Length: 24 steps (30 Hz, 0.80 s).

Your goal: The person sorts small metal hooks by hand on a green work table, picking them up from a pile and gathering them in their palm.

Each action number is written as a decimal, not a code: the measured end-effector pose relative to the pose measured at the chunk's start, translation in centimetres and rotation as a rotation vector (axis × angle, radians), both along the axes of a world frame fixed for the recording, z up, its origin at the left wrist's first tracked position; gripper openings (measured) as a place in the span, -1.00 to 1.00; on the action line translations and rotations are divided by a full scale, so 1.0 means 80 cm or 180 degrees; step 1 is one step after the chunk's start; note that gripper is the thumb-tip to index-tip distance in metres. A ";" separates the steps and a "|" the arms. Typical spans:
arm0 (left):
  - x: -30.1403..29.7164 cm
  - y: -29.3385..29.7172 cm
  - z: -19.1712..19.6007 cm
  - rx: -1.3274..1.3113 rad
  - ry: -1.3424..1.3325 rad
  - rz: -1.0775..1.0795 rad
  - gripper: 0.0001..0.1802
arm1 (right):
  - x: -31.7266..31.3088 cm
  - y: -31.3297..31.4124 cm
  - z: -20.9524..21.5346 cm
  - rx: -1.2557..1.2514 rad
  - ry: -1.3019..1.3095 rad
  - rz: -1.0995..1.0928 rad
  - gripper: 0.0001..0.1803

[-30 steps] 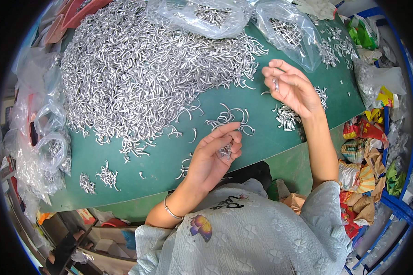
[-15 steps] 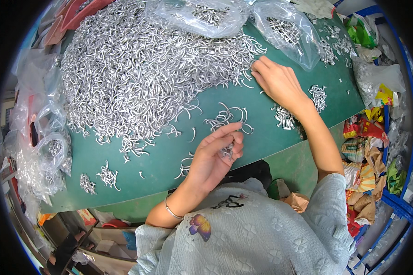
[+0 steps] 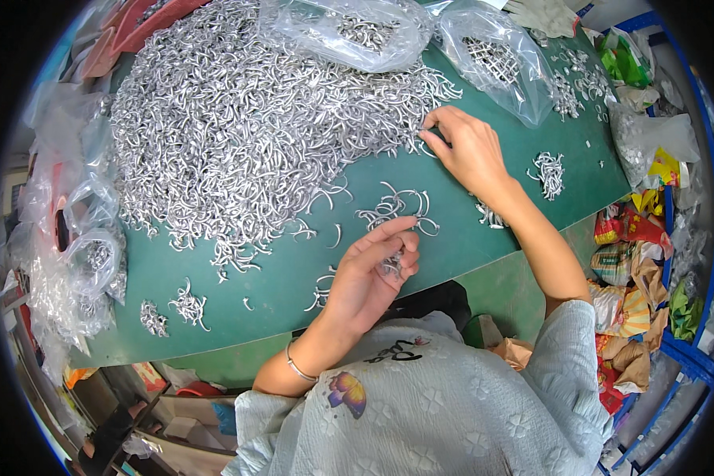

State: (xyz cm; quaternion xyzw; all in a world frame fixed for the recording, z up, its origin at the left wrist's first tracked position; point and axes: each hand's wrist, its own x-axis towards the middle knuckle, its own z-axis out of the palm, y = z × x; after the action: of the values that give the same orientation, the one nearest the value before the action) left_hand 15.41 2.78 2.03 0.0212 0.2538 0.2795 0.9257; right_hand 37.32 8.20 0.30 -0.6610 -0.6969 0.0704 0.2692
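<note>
The left hand (image 3: 369, 274) clasps a small bunch of light, stiff, curved silver metal hooks (image 3: 390, 264) near the green mat's (image 3: 468, 230) edge, while the right hand's (image 3: 468, 151) fingertips pinch one by its shank at the big heap (image 3: 246, 119), where they likely tangle.

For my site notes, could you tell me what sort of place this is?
Probably a small hand-sorting workshop: a huge heap of metal hooks on a green worktable, with clear bags of them.

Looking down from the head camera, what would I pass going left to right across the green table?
Crumpled clear plastic bags → small clump of metal hooks → left hand holding a few hooks → right hand at the big pile's edge → small hook bundle → colourful wrappers.
</note>
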 end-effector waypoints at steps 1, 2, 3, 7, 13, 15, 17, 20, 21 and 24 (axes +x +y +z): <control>0.000 0.000 0.000 -0.0004 0.0005 0.0001 -0.67 | 0.001 0.002 -0.002 0.0093 0.0033 0.0032 -0.91; -0.001 0.000 0.001 -0.0008 0.0011 0.0002 -0.67 | 0.003 0.003 -0.002 0.0184 0.0067 0.0064 -0.92; -0.002 0.000 0.000 -0.0002 0.0006 0.0012 -0.67 | 0.005 0.004 -0.002 0.0276 0.0101 0.0096 -0.93; -0.006 -0.001 -0.001 -0.0003 0.0049 0.0056 -0.68 | 0.021 -0.004 0.032 -0.1584 0.4819 0.0220 -0.95; -0.006 -0.001 0.000 -0.0008 0.0052 0.0011 -0.68 | 0.006 0.002 0.033 -0.1804 0.4598 -0.0272 -0.82; -0.005 -0.002 0.002 0.0006 0.0045 -0.0001 -0.68 | 0.001 0.021 0.003 -0.0466 0.2331 0.0062 -0.75; -0.007 -0.004 -0.001 0.0011 0.0014 0.0025 -0.69 | -0.022 0.034 0.013 -0.0168 0.1226 0.0086 -0.75; -0.008 -0.004 0.000 0.0008 0.0027 0.0051 -0.69 | -0.039 0.037 0.017 -0.0201 0.0231 0.0231 -0.71; -0.010 -0.004 0.000 0.0016 0.0054 0.0071 -0.69 | -0.043 0.029 0.022 -0.0338 0.0130 0.0330 -0.70; -0.013 -0.004 0.001 0.0018 0.0116 0.0128 -0.68 | -0.052 -0.005 0.022 -0.0467 -0.0023 0.0520 -0.70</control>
State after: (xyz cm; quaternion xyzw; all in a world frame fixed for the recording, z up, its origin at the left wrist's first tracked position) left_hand 14.38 2.47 2.09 0.0239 0.2703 0.2983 0.9151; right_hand 33.18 7.82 2.04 -0.6201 -0.7424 0.1406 0.2108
